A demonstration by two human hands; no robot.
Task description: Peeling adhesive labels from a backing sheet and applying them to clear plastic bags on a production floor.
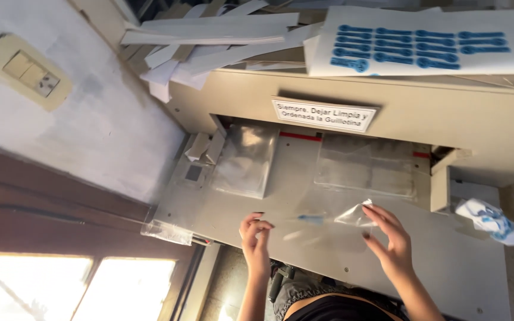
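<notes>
I see the right hand (391,241) pinching a clear bag (355,214) over the cutter table (447,267); the left hand (256,235) hovers half-curled, empty.

A grey plaster wall (108,125) with a cream light switch (26,71) stands above a sunlit window (78,285).

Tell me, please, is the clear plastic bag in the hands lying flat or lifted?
Partly lifted: the right hand raises one corner of the clear bag off the table.
</notes>
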